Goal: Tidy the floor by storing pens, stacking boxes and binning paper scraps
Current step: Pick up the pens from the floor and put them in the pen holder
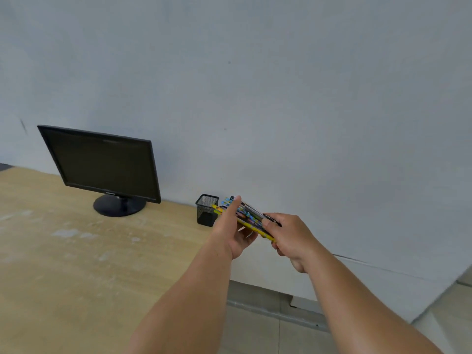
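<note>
A bundle of several colourful pens and pencils (249, 216) lies slanted between my two hands, tips pointing up-left. My right hand (288, 236) grips the lower end of the bundle. My left hand (233, 229) cups the bundle from below and the side, fingers stretched along it. A black mesh pen holder (206, 210) stands upright on the wooden desk just left of the pen tips, close to the wall. Its inside looks dark; I cannot see whether anything is in it.
A black monitor (102, 166) on a round stand sits at the back left of the light wooden desk (76, 264). A grey wall rises behind. Tiled floor and a grey skirting (268, 307) show right of the desk's edge.
</note>
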